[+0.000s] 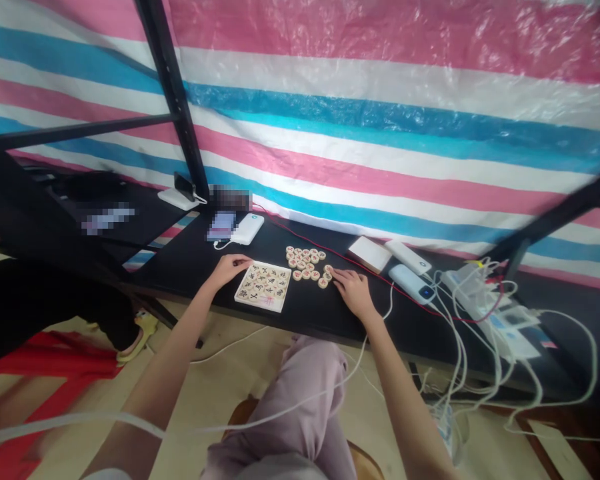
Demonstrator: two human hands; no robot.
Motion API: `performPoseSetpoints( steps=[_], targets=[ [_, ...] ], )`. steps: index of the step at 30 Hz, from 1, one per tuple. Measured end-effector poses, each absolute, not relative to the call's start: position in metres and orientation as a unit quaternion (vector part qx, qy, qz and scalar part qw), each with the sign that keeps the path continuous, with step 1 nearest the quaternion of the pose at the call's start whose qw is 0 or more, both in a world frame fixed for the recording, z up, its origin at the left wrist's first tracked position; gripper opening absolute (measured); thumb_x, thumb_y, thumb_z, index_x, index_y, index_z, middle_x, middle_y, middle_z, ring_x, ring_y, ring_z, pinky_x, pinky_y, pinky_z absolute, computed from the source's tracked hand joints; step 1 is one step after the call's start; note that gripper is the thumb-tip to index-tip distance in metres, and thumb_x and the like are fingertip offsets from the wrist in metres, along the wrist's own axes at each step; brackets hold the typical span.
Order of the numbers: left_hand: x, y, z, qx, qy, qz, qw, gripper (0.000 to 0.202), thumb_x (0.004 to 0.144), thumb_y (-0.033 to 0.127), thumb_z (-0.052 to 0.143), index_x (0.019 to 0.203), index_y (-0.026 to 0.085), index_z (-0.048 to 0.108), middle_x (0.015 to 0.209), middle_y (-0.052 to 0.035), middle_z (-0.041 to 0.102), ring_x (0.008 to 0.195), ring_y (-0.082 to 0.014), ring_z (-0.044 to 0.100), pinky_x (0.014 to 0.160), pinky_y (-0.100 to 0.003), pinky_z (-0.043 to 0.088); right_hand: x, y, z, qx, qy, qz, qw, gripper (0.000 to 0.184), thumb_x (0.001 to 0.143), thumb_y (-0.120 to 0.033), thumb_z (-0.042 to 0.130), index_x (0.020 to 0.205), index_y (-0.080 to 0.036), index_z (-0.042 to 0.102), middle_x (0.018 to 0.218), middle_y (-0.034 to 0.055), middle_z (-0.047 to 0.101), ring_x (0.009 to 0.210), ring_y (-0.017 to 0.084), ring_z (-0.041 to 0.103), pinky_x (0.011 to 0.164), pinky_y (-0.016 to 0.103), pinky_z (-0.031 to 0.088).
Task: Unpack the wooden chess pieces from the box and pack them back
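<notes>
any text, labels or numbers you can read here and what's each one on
No text here can be read for certain.
Round game pieces loose on the black table: red and dark characters, too small to read.
Pieces in the wooden tray: dark characters, too small to read.
Power bank: small blue display, unreadable.
Items by the white power bank: blurred out.
The left hand touches the tray; the right hand touches the loose pieces.

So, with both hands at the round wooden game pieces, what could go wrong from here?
1. The small wooden tray lies near the black table's front edge; the left hand on its corner might push it off.
2. The right hand touches the loose round wooden pieces; a careless sweep could roll some away.
3. The white cable beside the right wrist may snag.
</notes>
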State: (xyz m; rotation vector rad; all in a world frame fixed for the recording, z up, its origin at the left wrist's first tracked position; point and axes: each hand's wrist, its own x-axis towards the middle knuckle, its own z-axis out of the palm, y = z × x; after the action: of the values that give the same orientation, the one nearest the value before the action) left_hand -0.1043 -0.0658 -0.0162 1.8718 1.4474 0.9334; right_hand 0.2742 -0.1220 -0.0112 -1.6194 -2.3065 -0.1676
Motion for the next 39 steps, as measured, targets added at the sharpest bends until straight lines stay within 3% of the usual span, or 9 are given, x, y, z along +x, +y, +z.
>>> performPoseSetpoints(
  steps=[3, 6, 11, 17, 20, 23, 25, 31, 39],
  targets=[
    [-0.105, -0.064, -0.019, 0.706, 0.545, 0.345, 0.293, 0.037, 0.075, 0.045, 0.059, 0.091, 0.015, 0.073, 0.09, -0.0074, 0.072, 0.078, -0.0195, 0.06, 0.07, -0.027, 0.041, 0.274, -0.133, -0.014, -0.56, -0.807, -0.081, 0.17, 0.041, 0.093, -0.026, 0.042, 0.134, -0.026, 0.044, 0.133, 0.007, 0.052, 0.11, 0.022, 0.048, 0.087, 0.039, 0.03],
    [-0.106, -0.063, -0.02, 0.705, 0.545, 0.347, 0.294, 0.037, 0.075, 0.045, 0.059, 0.091, 0.015, 0.073, 0.088, -0.0076, 0.072, 0.076, -0.0192, 0.059, 0.07, -0.027, 0.041, 0.269, -0.137, -0.011, -0.544, -0.818, -0.073, 0.173, 0.036, 0.093, -0.026, 0.042, 0.128, -0.029, 0.05, 0.132, 0.0048, 0.053, 0.11, 0.021, 0.049, 0.087, 0.038, 0.03],
    [-0.106, -0.064, -0.018, 0.704, 0.543, 0.351, 0.294, 0.037, 0.075, 0.047, 0.059, 0.09, 0.015, 0.072, 0.089, -0.0075, 0.072, 0.079, -0.0206, 0.061, 0.071, -0.028, 0.042, 0.264, -0.136, -0.004, -0.547, -0.809, -0.07, 0.204, 0.021, 0.092, -0.028, 0.045, 0.101, -0.023, 0.063, 0.121, 0.0062, 0.061, 0.107, 0.021, 0.051, 0.085, 0.036, 0.03],
    [-0.106, -0.065, -0.018, 0.705, 0.542, 0.353, 0.29, 0.039, 0.075, 0.049, 0.058, 0.09, 0.016, 0.073, 0.082, -0.0065, 0.071, 0.073, -0.0197, 0.06, 0.068, -0.029, 0.043, 0.277, -0.153, -0.01, -0.587, -0.769, -0.071, 0.244, 0.024, 0.092, -0.035, 0.044, 0.089, -0.022, 0.064, 0.095, 0.0052, 0.07, 0.084, 0.02, 0.059, 0.081, 0.037, 0.026],
    [-0.106, -0.064, -0.018, 0.701, 0.547, 0.356, 0.289, 0.039, 0.074, 0.049, 0.058, 0.089, 0.017, 0.073, 0.079, -0.0065, 0.071, 0.073, -0.0196, 0.06, 0.068, -0.029, 0.044, 0.271, -0.165, -0.006, -0.623, -0.727, -0.041, 0.286, 0.029, 0.089, -0.045, 0.046, 0.084, -0.024, 0.066, 0.089, 0.0035, 0.071, 0.082, 0.021, 0.06, 0.082, 0.038, 0.023],
    [-0.105, -0.063, -0.019, 0.7, 0.549, 0.35, 0.294, 0.038, 0.073, 0.048, 0.059, 0.088, 0.016, 0.073, 0.08, -0.0066, 0.071, 0.072, -0.0195, 0.06, 0.068, -0.028, 0.044, 0.238, -0.175, 0.005, -0.643, -0.686, 0.028, 0.339, 0.033, 0.085, -0.053, 0.049, 0.09, -0.025, 0.066, 0.084, 0.0028, 0.071, 0.072, 0.018, 0.06, 0.081, 0.036, 0.025],
    [-0.106, -0.062, -0.02, 0.702, 0.546, 0.352, 0.293, 0.038, 0.073, 0.048, 0.06, 0.088, 0.016, 0.073, 0.083, -0.0068, 0.072, 0.074, -0.0194, 0.06, 0.069, -0.028, 0.043, 0.204, -0.178, 0.011, -0.62, -0.686, 0.08, 0.373, 0.034, 0.085, -0.051, 0.05, 0.102, -0.023, 0.061, 0.09, 0.0021, 0.071, 0.065, 0.014, 0.059, 0.081, 0.033, 0.026],
    [-0.105, -0.062, -0.022, 0.689, 0.555, 0.358, 0.297, 0.038, 0.073, 0.047, 0.061, 0.089, 0.015, 0.073, 0.082, -0.0066, 0.071, 0.074, -0.0189, 0.06, 0.069, -0.027, 0.043, 0.126, -0.176, 0.011, -0.512, -0.808, 0.054, 0.287, 0.018, 0.089, -0.037, 0.052, 0.088, -0.024, 0.063, 0.085, 0.001, 0.07, 0.078, 0.014, 0.058, 0.079, 0.033, 0.023],
    [-0.106, -0.061, -0.025, 0.697, 0.551, 0.359, 0.286, 0.038, 0.075, 0.045, 0.059, 0.093, 0.014, 0.073, 0.079, -0.0055, 0.071, 0.072, -0.0177, 0.059, 0.067, -0.027, 0.043, 0.119, -0.176, 0.003, -0.485, -0.833, 0.062, 0.26, 0.022, 0.089, -0.036, 0.052, 0.076, -0.026, 0.067, 0.089, -0.0001, 0.07, 0.085, 0.017, 0.05, 0.08, 0.037, 0.021]
  ],
)
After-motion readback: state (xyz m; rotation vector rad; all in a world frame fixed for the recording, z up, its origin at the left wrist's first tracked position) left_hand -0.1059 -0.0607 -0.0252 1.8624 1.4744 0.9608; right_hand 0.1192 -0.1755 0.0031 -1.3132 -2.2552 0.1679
